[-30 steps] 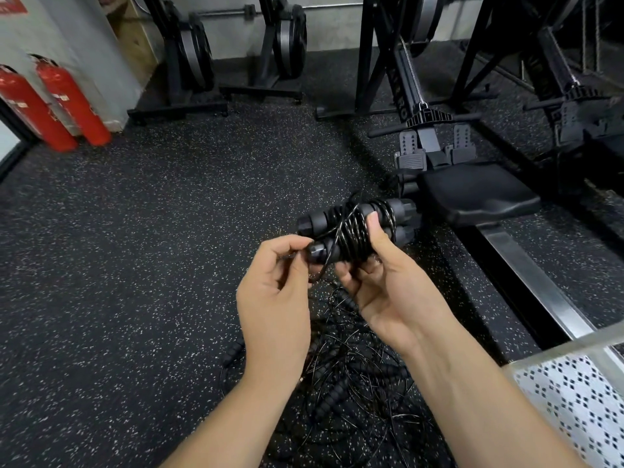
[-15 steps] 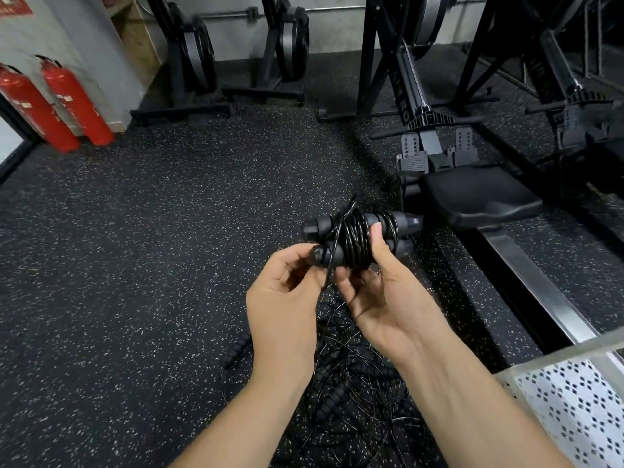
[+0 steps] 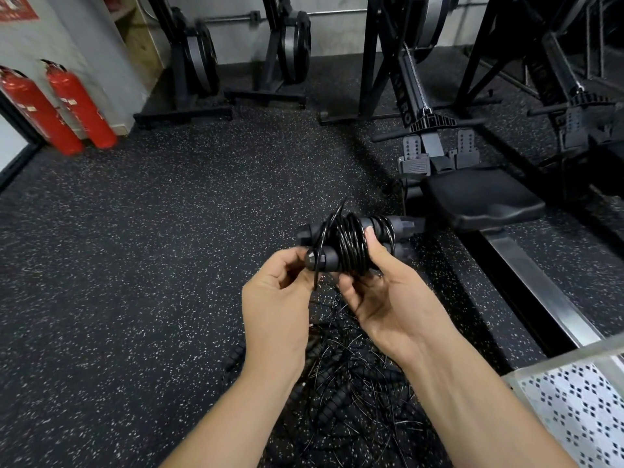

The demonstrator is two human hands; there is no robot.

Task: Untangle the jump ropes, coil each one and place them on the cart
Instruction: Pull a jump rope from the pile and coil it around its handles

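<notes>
Coiled jump rope (image 3: 347, 244) grasped by right grip (image 3: 388, 298), thumb on top, fingers under. Left grip (image 3: 277, 298) pinches its loose cord just left of coil. Tangled ropes (image 3: 347, 383) on floor (image 3: 135, 265) below both grips.

The cart (image 3: 574, 410) is cut off at the corner, and forearms (image 3: 472, 400) hide perhaps half the rope tangle (image 3: 351, 393).

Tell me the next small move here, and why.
Probably tuck the loose strand under the wraps: the right hand grips the wound jump rope by its handles, and the left hand pinches that strand, which isn't secured yet.
</notes>
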